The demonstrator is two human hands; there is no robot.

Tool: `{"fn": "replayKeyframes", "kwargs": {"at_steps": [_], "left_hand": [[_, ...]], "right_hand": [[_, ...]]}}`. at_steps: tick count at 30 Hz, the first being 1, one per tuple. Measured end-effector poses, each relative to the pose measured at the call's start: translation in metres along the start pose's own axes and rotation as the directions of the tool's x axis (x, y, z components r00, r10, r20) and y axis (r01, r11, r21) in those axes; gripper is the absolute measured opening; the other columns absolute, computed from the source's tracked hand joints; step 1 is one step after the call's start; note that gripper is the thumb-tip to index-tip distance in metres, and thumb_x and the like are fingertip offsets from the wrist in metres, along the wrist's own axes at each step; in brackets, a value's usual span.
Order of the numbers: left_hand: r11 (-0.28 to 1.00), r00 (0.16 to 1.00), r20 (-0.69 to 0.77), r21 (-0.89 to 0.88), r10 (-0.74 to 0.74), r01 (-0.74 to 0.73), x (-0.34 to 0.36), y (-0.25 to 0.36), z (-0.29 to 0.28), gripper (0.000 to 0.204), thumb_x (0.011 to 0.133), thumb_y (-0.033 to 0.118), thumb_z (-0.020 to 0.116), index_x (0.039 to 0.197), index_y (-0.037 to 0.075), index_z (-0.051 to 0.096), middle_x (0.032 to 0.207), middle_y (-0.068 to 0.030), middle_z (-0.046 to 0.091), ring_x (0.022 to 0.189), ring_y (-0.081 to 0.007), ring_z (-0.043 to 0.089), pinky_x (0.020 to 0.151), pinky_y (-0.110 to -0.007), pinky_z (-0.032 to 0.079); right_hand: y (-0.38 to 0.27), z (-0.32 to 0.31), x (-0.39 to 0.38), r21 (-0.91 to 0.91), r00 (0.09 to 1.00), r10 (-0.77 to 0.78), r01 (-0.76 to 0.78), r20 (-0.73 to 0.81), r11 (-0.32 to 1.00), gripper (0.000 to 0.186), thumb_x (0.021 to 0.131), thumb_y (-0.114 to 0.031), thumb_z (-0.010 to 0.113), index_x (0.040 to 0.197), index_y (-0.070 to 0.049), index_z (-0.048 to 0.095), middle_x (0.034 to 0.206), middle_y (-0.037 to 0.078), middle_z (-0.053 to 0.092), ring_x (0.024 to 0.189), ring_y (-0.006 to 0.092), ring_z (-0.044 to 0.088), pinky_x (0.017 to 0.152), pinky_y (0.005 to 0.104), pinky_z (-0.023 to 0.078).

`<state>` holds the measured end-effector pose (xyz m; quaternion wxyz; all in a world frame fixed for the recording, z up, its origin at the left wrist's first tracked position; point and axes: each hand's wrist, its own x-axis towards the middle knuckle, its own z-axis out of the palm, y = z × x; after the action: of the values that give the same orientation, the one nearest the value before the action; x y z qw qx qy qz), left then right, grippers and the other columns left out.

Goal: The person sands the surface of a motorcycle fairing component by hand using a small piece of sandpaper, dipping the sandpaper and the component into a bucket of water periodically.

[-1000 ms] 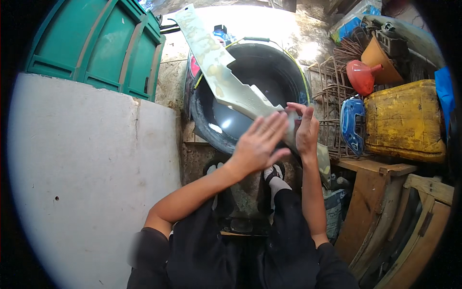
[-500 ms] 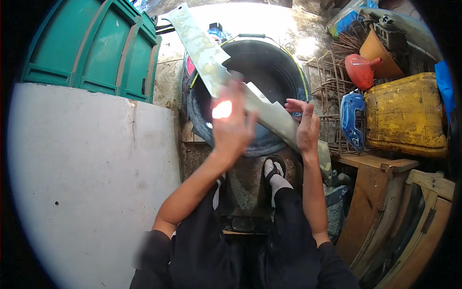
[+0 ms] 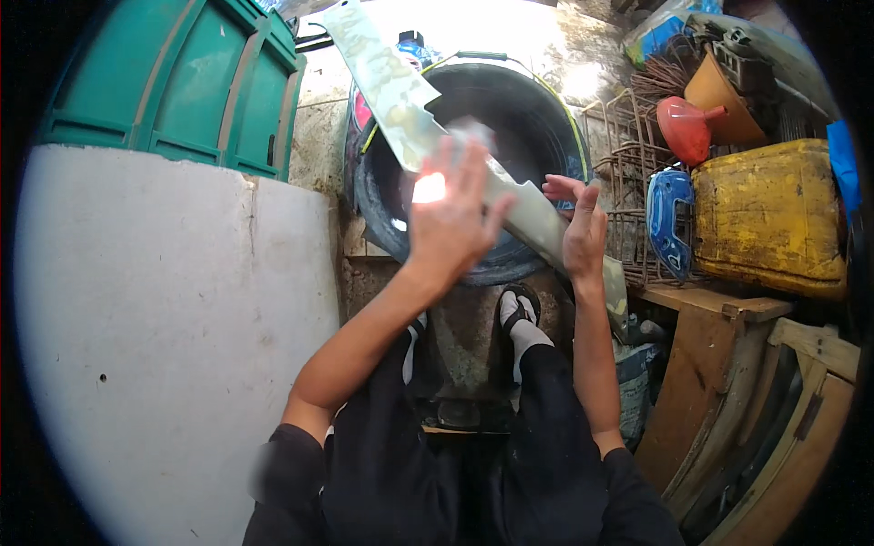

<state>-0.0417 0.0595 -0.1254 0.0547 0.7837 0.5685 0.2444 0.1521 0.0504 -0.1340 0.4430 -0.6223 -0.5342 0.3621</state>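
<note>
A long pale panel (image 3: 378, 77) with mottled patches and a notched edge lies diagonally across a large black tub (image 3: 510, 105). My left hand (image 3: 455, 214) is stretched flat over the panel's middle, bright light glaring on its back. Under and past its fingertips shows a blurred pale grey piece (image 3: 473, 134), whose kind I cannot make out. My right hand (image 3: 584, 238) rests against the panel's lower right part, its thumb raised and apart from the loosely bent fingers. Part of the panel is hidden behind both hands.
A white slab (image 3: 182, 318) and green crates (image 3: 191, 91) stand at left. On the right are a rusty wire rack (image 3: 628, 164), a red funnel (image 3: 689, 127), a blue plastic part (image 3: 671, 223), a yellow jerrycan (image 3: 769, 214) and wooden furniture (image 3: 696, 391). My feet are below the tub.
My left hand has shifted slightly up and right along the panel, with the grey piece moving along under its fingers. My right hand and the panel stay nearly in place.
</note>
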Motion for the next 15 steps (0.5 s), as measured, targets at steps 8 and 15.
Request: {"fn": "replayKeyframes", "kwargs": {"at_steps": [8, 15], "left_hand": [[0.998, 0.998, -0.045, 0.031, -0.047, 0.048, -0.002, -0.008, 0.006, 0.067, 0.097, 0.042, 0.059, 0.15, 0.005, 0.043, 0.154, -0.0149, 0.044, 0.145, -0.0365, 0.038, 0.115, -0.052, 0.033], [0.991, 0.994, 0.038, -0.087, 0.102, -0.099, -0.026, 0.013, 0.01, 0.073, 0.095, 0.044, 0.061, 0.152, 0.003, 0.04, 0.158, -0.0156, 0.039, 0.147, -0.0398, 0.032, 0.118, -0.052, 0.029]], "right_hand": [[-0.003, 0.0, -0.002, -0.036, 0.999, -0.032, 0.033, 0.005, 0.999, 0.08, 0.108, -0.056, 0.018, 0.111, 0.004, 0.07, 0.098, 0.021, 0.073, 0.094, 0.0296, 0.07, 0.09, 0.039, 0.052], [-0.002, -0.002, -0.001, -0.026, 0.999, -0.046, 0.045, -0.006, 0.999, 0.079, 0.108, -0.056, 0.02, 0.11, 0.006, 0.07, 0.098, 0.02, 0.073, 0.094, 0.0284, 0.07, 0.089, 0.0387, 0.052]]}}
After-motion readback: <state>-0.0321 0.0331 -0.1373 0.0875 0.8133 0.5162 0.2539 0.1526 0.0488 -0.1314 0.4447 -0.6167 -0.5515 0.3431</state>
